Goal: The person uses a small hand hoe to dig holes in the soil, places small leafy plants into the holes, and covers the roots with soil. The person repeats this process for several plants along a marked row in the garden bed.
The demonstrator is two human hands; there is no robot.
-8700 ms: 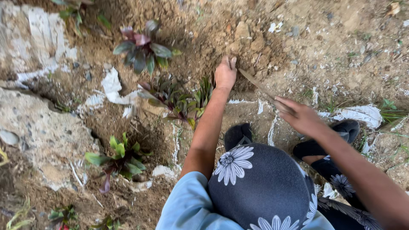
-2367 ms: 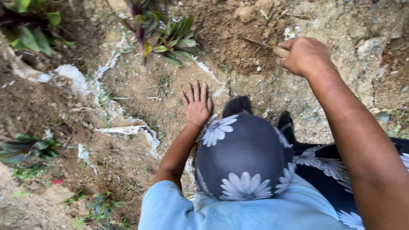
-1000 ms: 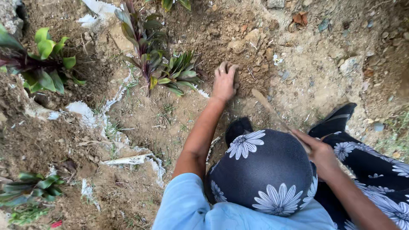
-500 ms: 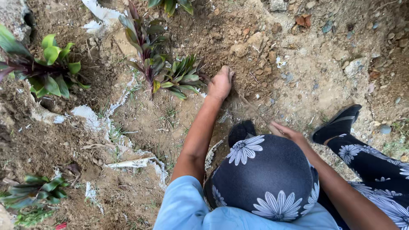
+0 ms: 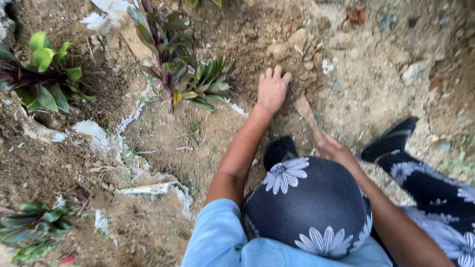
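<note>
My left hand (image 5: 272,89) lies flat on loose brown soil (image 5: 297,44), fingers spread, holding nothing, just right of a small green and purple plant (image 5: 208,86). My right hand (image 5: 334,148) grips the handle end of a soil-caked digging tool (image 5: 306,111) whose blade is stuck in the ground beside the left hand. My knee in dark flower-print cloth (image 5: 307,202) fills the lower middle, with a light blue sleeve (image 5: 217,237) below it.
A tall purple-leaved plant (image 5: 163,44) stands left of the small one. A green-leaved plant (image 5: 42,79) grows at the far left, another (image 5: 37,227) at the lower left. White plastic scraps (image 5: 148,188) lie in the dirt. My black shoe (image 5: 393,141) rests at right.
My left hand has flattened onto the soil with fingers spread. My right hand has moved forward and taken hold of the tool's handle.
</note>
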